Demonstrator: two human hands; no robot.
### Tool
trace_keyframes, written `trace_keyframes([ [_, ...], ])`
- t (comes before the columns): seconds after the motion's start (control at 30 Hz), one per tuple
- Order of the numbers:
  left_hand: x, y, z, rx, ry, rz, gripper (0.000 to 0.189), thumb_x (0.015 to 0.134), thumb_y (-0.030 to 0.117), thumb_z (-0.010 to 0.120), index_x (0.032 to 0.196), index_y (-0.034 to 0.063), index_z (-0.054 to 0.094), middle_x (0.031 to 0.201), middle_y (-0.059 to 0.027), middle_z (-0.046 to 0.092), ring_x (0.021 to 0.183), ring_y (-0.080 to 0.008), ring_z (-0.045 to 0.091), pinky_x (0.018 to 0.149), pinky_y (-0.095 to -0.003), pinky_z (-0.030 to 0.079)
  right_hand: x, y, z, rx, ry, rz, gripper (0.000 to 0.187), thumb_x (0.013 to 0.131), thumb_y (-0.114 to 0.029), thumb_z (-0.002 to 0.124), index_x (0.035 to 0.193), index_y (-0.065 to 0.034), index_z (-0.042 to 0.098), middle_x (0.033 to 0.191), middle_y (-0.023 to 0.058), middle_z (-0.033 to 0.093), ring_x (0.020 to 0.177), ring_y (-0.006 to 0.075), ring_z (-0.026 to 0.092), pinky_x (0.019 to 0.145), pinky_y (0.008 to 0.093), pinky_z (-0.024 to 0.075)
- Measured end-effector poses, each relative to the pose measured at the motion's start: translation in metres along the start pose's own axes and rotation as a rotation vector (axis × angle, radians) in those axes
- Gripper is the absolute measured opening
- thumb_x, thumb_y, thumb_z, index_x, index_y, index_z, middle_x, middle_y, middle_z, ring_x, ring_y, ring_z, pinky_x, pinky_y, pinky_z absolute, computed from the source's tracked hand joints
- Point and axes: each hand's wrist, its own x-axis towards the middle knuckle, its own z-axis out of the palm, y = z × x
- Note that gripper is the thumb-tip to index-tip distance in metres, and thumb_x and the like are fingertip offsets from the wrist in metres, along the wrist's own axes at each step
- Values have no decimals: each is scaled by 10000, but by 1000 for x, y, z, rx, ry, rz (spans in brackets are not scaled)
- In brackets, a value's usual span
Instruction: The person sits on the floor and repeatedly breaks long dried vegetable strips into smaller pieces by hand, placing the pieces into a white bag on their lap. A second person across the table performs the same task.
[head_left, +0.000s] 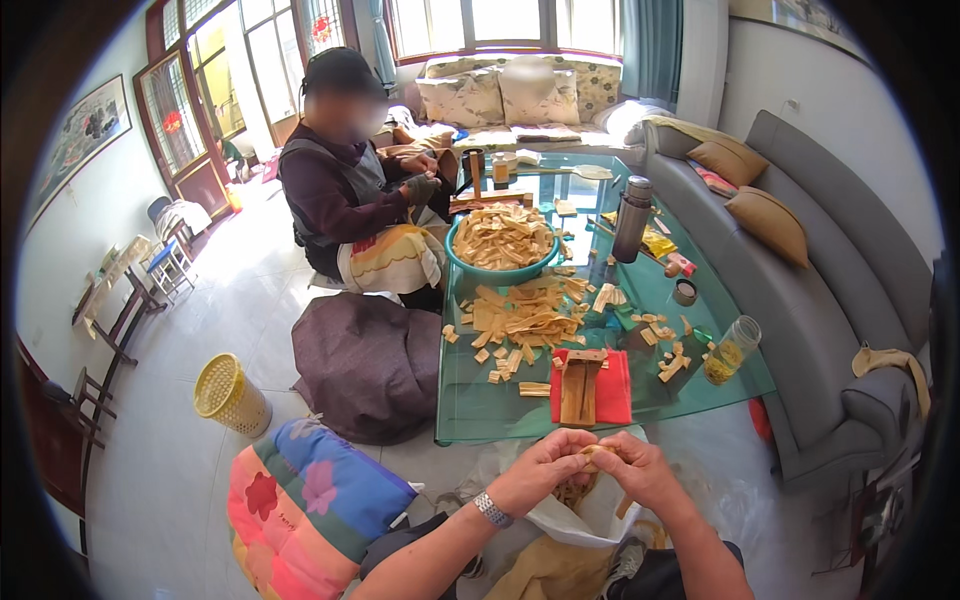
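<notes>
My left hand (551, 463), a metal watch (493, 510) on its wrist, and my right hand (637, 466) meet in front of the table. Between their fingertips they pinch a small pale-tan strip (599, 454). A white bag (583, 529) hangs open just below, with brownish strips (573, 495) inside. Past my hands, a wooden block tool with a groove (579, 390) lies on a red cloth (616, 386) at the glass table's near edge. Loose tan strips (525, 315) spread behind it. A teal basin (504, 274) is heaped with tan pieces (502, 236).
Across the table's left side sits a person (337, 180) handling something small near a wooden stand (480, 187). On the glass table (480, 420) stand a steel thermos (632, 219) and a glass jar (732, 349). A dark sack (367, 367), yellow wastebasket (232, 395) and colourful cushion (315, 499) are left; a grey sofa (795, 315) is right.
</notes>
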Motion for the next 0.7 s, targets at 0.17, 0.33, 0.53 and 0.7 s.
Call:
trace_keyframes([
  [0.17, 6, -7, 15, 761, 101, 420, 387, 1042, 157, 580, 1394, 2, 534, 1179, -108, 619, 1063, -224, 609, 948, -306, 494, -10, 13, -7, 676, -26, 388, 150, 1020, -282, 651, 1056, -136, 654, 769, -83, 530, 632, 17, 449, 522, 195, 328],
  [0.33, 9, -13, 38, 739, 190, 493, 385, 1052, 155, 565, 1409, 10, 553, 1275, -130, 594, 1225, -252, 559, 1055, -318, 433, -3, 8, 0, 818, -71, 404, 202, 1074, -355, 524, 1042, -164, 579, 702, -98, 427, 554, 24, 348, 479, 203, 257],
  [0.53, 16, -18, 40, 615, 197, 454, 351, 1087, 212, 512, 1360, 8, 596, 1343, -153, 608, 1234, -247, 586, 1056, -327, 449, -13, 13, 10, 752, -99, 403, 273, 1096, -419, 435, 1084, -171, 546, 674, -78, 407, 515, 36, 320, 451, 212, 237],
  [0.7, 13, -9, 24, 628, 357, 350, 369, 1109, 284, 465, 1210, -1, 678, 1110, -118, 711, 1018, -181, 664, 916, -299, 514, -10, 1, 2, 629, -166, 459, 276, 1081, -420, 478, 1068, -155, 554, 669, -73, 421, 522, 35, 356, 454, 211, 282],
])
